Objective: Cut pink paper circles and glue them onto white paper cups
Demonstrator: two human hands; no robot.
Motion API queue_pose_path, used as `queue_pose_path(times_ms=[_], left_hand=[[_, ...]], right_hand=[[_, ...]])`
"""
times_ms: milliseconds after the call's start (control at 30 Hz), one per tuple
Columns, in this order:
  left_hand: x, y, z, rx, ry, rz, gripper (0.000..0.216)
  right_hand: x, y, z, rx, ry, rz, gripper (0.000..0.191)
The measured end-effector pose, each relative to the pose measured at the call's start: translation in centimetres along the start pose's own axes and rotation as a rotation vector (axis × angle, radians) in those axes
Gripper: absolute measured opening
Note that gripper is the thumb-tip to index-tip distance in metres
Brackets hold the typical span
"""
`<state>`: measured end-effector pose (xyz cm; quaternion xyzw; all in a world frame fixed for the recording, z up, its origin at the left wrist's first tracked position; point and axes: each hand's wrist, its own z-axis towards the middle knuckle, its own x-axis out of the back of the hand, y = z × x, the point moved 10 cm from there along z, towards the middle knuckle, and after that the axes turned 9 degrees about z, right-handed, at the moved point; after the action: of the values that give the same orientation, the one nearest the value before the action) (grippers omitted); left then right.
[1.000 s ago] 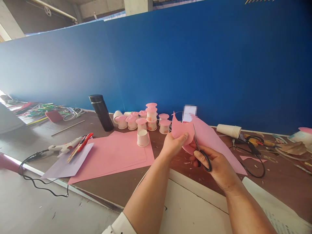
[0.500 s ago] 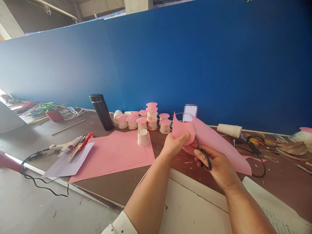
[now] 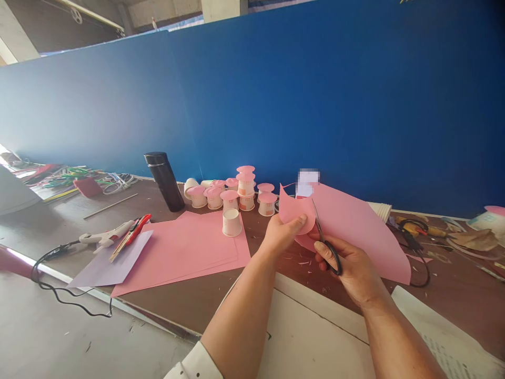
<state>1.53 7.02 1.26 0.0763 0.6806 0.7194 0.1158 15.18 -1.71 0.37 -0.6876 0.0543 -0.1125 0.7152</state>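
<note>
My left hand [image 3: 286, 231] pinches a sheet of pink paper [image 3: 355, 229], its thumb lying on a rounded, partly cut section. In my right hand [image 3: 351, 263] is a pair of scissors [image 3: 329, 250] with black handles, fingers wrapped round the loops. The blades point up and away from me, along the curved edge beside my left thumb. The large part of the sheet spreads to the right, behind the scissors. Its pointed corner sticks up above my left hand. Small pink scraps lie on the table below.
Paper cups with pink tops [image 3: 246, 187] stand in a group by the blue wall. A plain paper cup [image 3: 232, 223] rests on flat pink sheets [image 3: 185, 252]. Leftward are a black flask [image 3: 164, 181], a glue gun [image 3: 106, 235] and a red utility knife [image 3: 130, 237].
The large part of the pink sheet has lifted and swung slightly right, covering more of the stacked cups behind it. Both hands and the scissors stay nearly in place.
</note>
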Motion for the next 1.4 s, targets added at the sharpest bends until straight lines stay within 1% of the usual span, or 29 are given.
queue_pose_path(times_ms=[267,633,1067,1200,1400], left_hand=[[0.0,-0.17,0.16,0.008,-0.004,0.005,0.028],[-0.02,0.02,0.0,0.011,-0.006,0.02,0.031],[0.11,-0.04,0.12,0.019,-0.002,0.018,0.033],[0.16,-0.26,0.16,0.033,0.001,0.015,0.033],[0.11,-0.09,0.14,0.003,-0.006,-0.022,0.032]], right_hand=[[0.11,0.08,-0.06,-0.012,0.019,-0.012,0.053],[-0.01,-0.35,-0.05,0.027,0.013,-0.007,0.055],[0.05,-0.25,-0.03,0.008,0.014,-0.03,0.054],[0.03,-0.28,-0.03,0.019,0.011,-0.033,0.051],[-0.14,-0.34,-0.03,0.031,0.003,0.018,0.049]])
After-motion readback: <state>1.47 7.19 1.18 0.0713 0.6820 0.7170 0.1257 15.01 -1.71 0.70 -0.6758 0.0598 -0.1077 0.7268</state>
